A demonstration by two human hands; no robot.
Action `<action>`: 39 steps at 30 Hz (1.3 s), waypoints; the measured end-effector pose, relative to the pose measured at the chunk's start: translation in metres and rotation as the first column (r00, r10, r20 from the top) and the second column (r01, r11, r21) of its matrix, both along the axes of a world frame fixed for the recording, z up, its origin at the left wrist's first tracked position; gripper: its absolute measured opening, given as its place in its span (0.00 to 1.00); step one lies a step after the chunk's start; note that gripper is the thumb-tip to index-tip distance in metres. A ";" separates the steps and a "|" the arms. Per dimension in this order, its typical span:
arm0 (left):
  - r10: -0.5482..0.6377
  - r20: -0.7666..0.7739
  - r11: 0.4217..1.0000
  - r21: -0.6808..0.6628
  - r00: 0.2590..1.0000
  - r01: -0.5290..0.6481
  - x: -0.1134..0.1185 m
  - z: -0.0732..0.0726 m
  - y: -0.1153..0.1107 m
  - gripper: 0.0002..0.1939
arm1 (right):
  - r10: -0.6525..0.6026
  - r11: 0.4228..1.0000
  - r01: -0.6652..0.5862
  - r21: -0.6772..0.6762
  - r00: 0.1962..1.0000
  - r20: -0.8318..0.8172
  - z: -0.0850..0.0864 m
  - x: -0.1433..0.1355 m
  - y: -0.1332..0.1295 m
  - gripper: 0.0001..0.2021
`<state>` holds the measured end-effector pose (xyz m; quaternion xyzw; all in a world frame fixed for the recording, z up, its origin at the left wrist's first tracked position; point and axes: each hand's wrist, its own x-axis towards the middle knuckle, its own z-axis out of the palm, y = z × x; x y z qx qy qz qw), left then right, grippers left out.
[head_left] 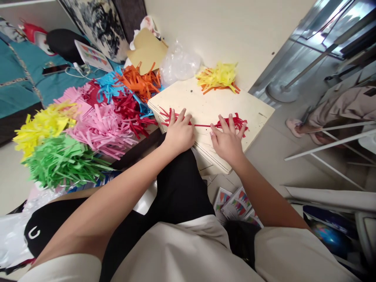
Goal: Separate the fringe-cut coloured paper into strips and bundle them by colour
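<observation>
A strip of red fringed paper (202,125) lies across a cream-coloured board (182,94), narrow in its middle and frayed into thin strands at both ends. My left hand (179,133) rests over its left fringe, fingers spread and pressing down. Over the right fringe lies my right hand (228,141), also open, with fingers stretched out flat. Both palms partly cover the strands. Further back on the board sits a bundle of yellow fringed paper (220,75) with orange strands (233,88) under it.
To the left are heaps of fringed paper: green (63,160), yellow (41,125), pink (102,127), red (129,107), blue (108,84) and orange (139,82). A clear plastic bag (179,64) touches the board's back edge. Printed packets (236,203) lie on the floor. A person's legs (331,111) show at right.
</observation>
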<state>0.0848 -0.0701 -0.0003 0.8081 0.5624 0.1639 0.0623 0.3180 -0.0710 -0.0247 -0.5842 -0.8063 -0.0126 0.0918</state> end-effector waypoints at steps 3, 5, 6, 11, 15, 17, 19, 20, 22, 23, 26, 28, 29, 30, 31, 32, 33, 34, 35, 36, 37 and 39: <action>0.011 0.002 1.000 0.015 1.000 -0.011 0.000 -0.002 -0.001 0.21 | -0.009 1.000 0.009 0.012 1.000 0.010 -0.003 0.001 0.001 0.30; 0.023 0.002 1.000 0.014 1.000 -0.023 -0.001 -0.003 0.000 0.21 | -0.011 1.000 0.011 0.018 1.000 0.015 -0.004 0.001 0.001 0.30; 0.027 0.002 1.000 0.008 1.000 -0.027 -0.001 -0.003 0.001 0.21 | -0.011 1.000 0.011 0.021 1.000 0.014 -0.004 0.001 0.001 0.30; 0.029 0.005 0.999 -0.030 1.000 -0.029 0.000 -0.002 0.004 0.22 | -0.039 0.999 0.040 0.026 0.999 -0.007 -0.002 0.000 0.000 0.29; 0.034 0.014 0.999 -0.035 0.999 -0.034 0.000 -0.001 0.005 0.22 | -0.051 0.998 0.052 0.022 0.998 -0.046 -0.002 0.000 0.000 0.29; 0.039 0.008 0.998 -0.042 0.999 -0.039 0.000 0.000 0.006 0.21 | -0.047 0.999 0.048 0.006 0.997 -0.066 -0.002 0.000 0.001 0.29; 0.043 0.006 0.998 -0.048 0.999 -0.043 0.000 0.000 0.011 0.20 | -0.047 0.999 0.047 -0.010 0.995 -0.086 -0.002 -0.001 0.002 0.30; 0.038 0.007 0.998 -0.046 0.999 -0.038 0.000 0.001 0.014 0.20 | -0.046 0.999 0.045 -0.014 0.995 -0.094 -0.002 -0.002 0.002 0.30; 0.004 0.006 1.000 -0.027 1.000 -0.004 0.000 0.001 0.024 0.18 | -0.038 0.999 0.036 -0.014 0.993 -0.108 -0.002 -0.002 0.003 0.30; -0.024 0.005 1.000 -0.011 1.000 0.024 0.000 0.000 0.030 0.18 | -0.031 1.000 0.030 -0.009 0.993 -0.117 -0.002 -0.003 0.003 0.29; -0.115 0.011 0.993 0.036 0.993 0.114 -0.001 -0.004 0.048 0.17 | 0.002 1.000 0.003 0.031 0.987 -0.160 -0.007 -0.001 0.005 0.27; -0.179 0.012 0.983 0.054 0.984 0.178 -0.002 -0.009 0.056 0.17 | 0.028 0.997 -0.014 0.070 0.980 -0.197 -0.012 0.002 0.006 0.25; -0.208 0.002 0.976 0.060 0.978 0.207 -0.002 -0.011 0.058 0.17 | 0.040 0.996 -0.021 0.089 0.977 -0.212 -0.014 0.004 0.007 0.24; -0.232 -0.016 0.970 0.067 0.972 0.233 -0.001 -0.012 0.059 0.17 | 0.049 0.994 -0.026 0.106 0.974 -0.222 -0.016 0.005 0.008 0.22; -0.251 -0.040 0.964 0.075 0.967 0.253 0.000 -0.013 0.060 0.16 | 0.054 0.992 -0.027 0.119 0.972 -0.227 -0.018 0.007 0.009 0.21; -0.263 -0.069 0.960 0.084 0.962 0.268 0.001 -0.014 0.060 0.16 | 0.058 0.991 -0.029 0.131 0.972 -0.228 -0.019 0.008 0.011 0.20; -0.272 -0.099 0.955 0.093 0.957 0.281 0.002 -0.014 0.060 0.15 | 0.064 0.989 -0.033 0.141 0.972 -0.225 -0.020 0.008 0.013 0.19; -0.278 -0.128 0.951 0.101 0.952 0.291 0.002 -0.014 0.059 0.14 | 0.075 0.988 -0.043 0.149 0.972 -0.221 -0.020 0.008 0.016 0.18; -0.283 -0.153 0.947 0.109 0.947 0.301 0.003 -0.014 0.059 0.14 | 0.091 0.986 -0.059 0.153 0.973 -0.214 -0.019 0.007 0.019 0.18; -0.286 -0.174 0.944 0.118 0.942 0.308 0.003 -0.014 0.059 0.14 | 0.113 0.985 -0.082 0.154 0.972 -0.205 -0.018 0.006 0.022 0.18; -0.286 -0.191 0.942 0.126 0.939 0.313 0.004 -0.013 0.059 0.14 | 0.138 0.982 -0.109 0.153 0.971 -0.195 -0.017 0.004 0.026 0.18; -0.280 -0.213 0.940 0.137 0.936 0.312 0.005 -0.013 0.059 0.14 | 0.186 0.975 -0.161 0.153 0.968 -0.170 -0.013 -0.002 0.030 0.18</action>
